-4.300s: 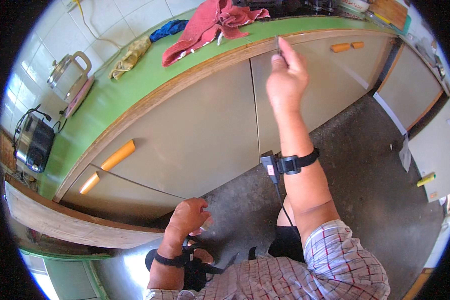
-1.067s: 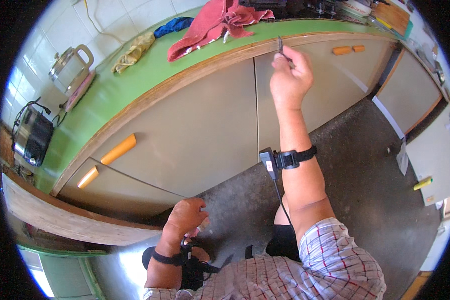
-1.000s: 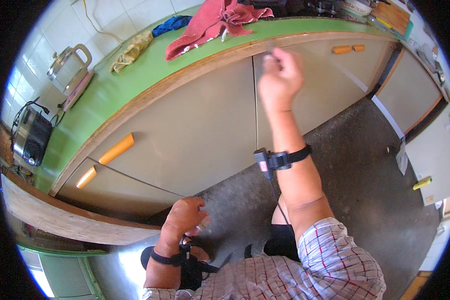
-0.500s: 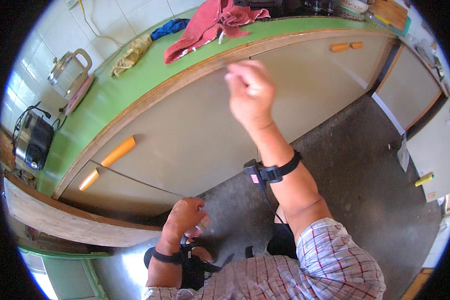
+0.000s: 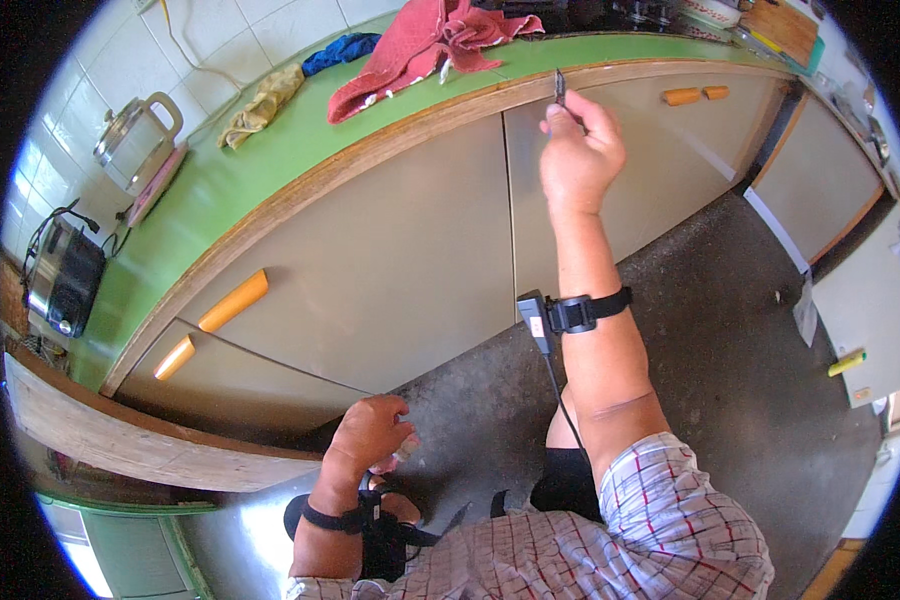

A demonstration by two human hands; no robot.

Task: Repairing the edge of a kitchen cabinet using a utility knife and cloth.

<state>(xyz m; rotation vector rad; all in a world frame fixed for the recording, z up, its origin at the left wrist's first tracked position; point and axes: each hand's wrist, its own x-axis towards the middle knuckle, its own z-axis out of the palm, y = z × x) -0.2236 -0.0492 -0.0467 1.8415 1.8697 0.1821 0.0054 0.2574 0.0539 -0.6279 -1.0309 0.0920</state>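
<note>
My right hand [image 5: 580, 150] is raised before the counter's wooden edge [image 5: 410, 126], its fingers closed on a small, thin, dark metal tool [image 5: 560, 90] that points up. My left hand [image 5: 370, 432] is low near the end of a pale wooden board [image 5: 170, 445], its fingers curled, with a small pale item partly showing below them that I cannot make out. Beige cabinet doors [image 5: 370, 250] with orange handles [image 5: 232, 300] stand below the green counter [image 5: 190, 240]. Both forearms wear black straps.
On the counter are a red towel [image 5: 400, 70], a yellow cloth [image 5: 260, 110], a blue cloth [image 5: 335, 55], a kettle [image 5: 135, 140] and a dark steel appliance [image 5: 65, 275]. Pans and a chopping board [image 5: 775, 30] are at the back right. Grey floor [image 5: 720, 340] lies below.
My right hand dipped down to the left half a second ago and is now raised again near the counter edge, tool still held. My left hand has barely moved.
</note>
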